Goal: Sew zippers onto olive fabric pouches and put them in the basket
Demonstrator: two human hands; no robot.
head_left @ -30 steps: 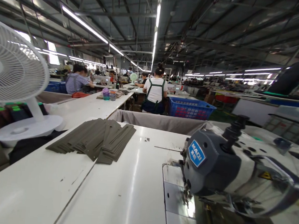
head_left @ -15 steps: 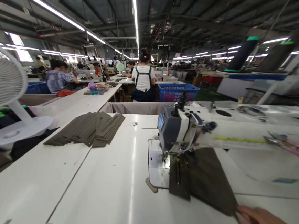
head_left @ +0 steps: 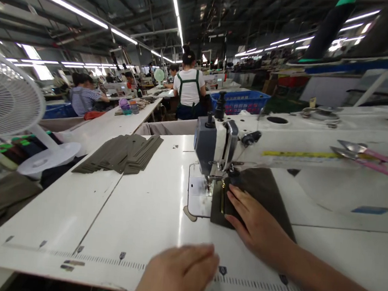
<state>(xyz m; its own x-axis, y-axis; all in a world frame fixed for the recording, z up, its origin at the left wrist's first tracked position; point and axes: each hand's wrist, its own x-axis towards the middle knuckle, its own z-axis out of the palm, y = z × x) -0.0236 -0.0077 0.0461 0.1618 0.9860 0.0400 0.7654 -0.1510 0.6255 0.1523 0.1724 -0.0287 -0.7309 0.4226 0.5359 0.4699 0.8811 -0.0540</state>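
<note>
My right hand point(head_left: 258, 220) lies with fingers stretched out on a dark olive fabric piece point(head_left: 271, 192). Its fingertips rest just right of a narrow gold-coloured strip point(head_left: 222, 197), which looks like a zip. The fabric's left edge is beside the needle area of a white and grey sewing machine point(head_left: 219, 143), next to the metal needle plate point(head_left: 198, 199). Near the table's front edge, my left hand point(head_left: 179, 274) is over the printed ruler, smeared by motion. Nothing shows in it, and its finger posture is unclear.
A fanned stack of olive fabric pieces point(head_left: 122, 153) lies on the white table point(head_left: 134, 221). Pink-handled scissors point(head_left: 368, 154) and a yellow measuring tape point(head_left: 290, 154) are on the machine arm. A white fan point(head_left: 9, 99) stands at left; a blue basket point(head_left: 251, 103) and co-workers are beyond.
My right hand has gone from the fabric's near right corner to lie flat beside the gold strip. My left hand has come into view. The view has shifted, showing the table's front edge.
</note>
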